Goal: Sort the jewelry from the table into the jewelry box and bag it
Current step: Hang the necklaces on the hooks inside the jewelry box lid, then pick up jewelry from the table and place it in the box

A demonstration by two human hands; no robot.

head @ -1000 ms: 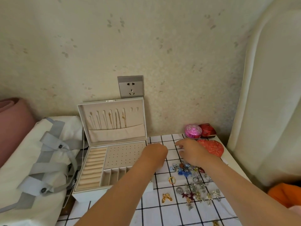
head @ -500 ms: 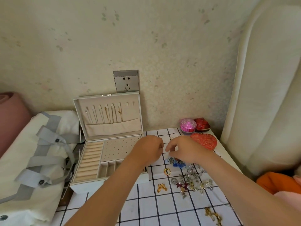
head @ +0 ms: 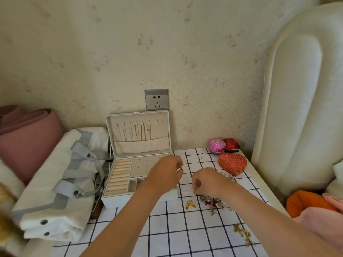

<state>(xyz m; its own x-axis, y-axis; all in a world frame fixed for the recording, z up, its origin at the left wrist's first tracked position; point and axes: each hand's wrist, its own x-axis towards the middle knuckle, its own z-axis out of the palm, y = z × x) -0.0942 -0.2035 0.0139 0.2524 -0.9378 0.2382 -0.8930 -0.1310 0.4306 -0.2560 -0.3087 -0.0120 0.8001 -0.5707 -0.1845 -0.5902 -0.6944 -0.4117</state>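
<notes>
The white jewelry box [head: 118,198] stands open on the table, with several thin necklaces hanging in its raised lid. Over the box's right edge my left hand [head: 165,173] pinches a small ring [head: 179,168] at its fingertips. To its right, my right hand [head: 209,180] is closed on a small gold piece [head: 195,190] just above the checked cloth. A pile of mixed jewelry [head: 213,202] lies partly under that hand, with a gold charm [head: 190,204] beside it. A white bag with grey straps [head: 55,182] lies left of the box.
A red heart-shaped box [head: 233,163], a pink round box [head: 216,145] and a small red box [head: 231,145] stand at the table's back right. A gold chain [head: 243,235] lies at the front right. A small ring [head: 199,158] lies near the wall. A padded headboard rises on the right.
My right hand has drawn back from the far side of the pile and closed on a gold piece. My left hand has stayed over the box's right edge. The view has tilted.
</notes>
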